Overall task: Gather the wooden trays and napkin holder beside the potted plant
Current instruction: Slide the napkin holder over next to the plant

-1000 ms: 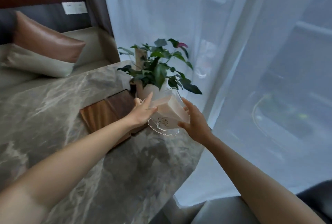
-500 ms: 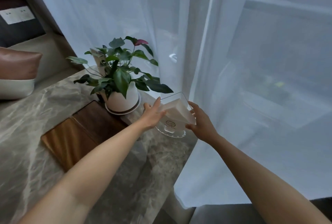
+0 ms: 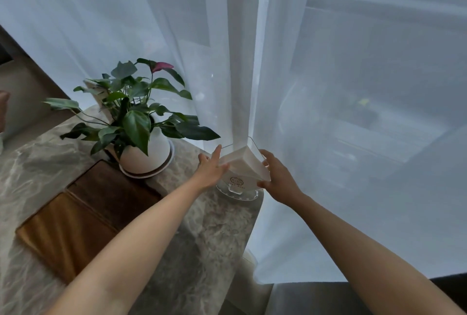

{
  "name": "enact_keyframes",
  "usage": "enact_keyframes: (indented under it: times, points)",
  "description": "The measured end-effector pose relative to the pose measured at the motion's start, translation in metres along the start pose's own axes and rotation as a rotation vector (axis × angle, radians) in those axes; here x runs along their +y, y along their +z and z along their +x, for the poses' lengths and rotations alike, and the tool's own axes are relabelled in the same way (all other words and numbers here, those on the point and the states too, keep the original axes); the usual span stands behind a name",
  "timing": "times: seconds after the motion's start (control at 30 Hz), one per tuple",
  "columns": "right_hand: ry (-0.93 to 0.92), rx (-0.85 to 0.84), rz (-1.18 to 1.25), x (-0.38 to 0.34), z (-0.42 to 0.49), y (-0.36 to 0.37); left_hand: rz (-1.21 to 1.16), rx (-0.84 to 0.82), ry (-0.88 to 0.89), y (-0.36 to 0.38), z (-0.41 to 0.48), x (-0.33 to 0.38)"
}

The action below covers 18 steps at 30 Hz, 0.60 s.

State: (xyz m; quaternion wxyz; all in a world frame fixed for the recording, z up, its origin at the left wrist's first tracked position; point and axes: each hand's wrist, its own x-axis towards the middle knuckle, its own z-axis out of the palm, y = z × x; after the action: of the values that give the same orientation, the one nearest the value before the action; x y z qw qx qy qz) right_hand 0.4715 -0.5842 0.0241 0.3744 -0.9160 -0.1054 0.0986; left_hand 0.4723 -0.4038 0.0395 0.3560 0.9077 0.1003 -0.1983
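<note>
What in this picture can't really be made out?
- Head view: the left arm covers part of the wooden trays.
- The left hand and right hand cover the sides of the napkin holder.
- The logo on the holder is too small to read.
- The curtain blurs everything outside.

Both forearms were bare to the frame's edge, no sleeve in view; the left hand (image 3: 211,172) and right hand (image 3: 279,179) wore no gloves, rings or watch.
</note>
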Motion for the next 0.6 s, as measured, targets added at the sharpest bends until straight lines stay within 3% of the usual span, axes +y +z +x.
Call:
enact_keyframes:
  times: [0.17,0.37,0.6]
  points:
    - [0.003,-0.015,-0.035,-0.002,0.001,-0.001,0.057,-0.036,-0.017,-0.001,0.004,-0.002]
    - [-0.011,-0.051,-0.089,-0.007,-0.006,-0.005,0.297,-0.031,-0.026,-0.004,0.004,0.001]
    - [-0.033,-0.013,-0.162,-0.025,-0.017,-0.012,0.354,0.078,0.049,-0.016,-0.017,-0.002]
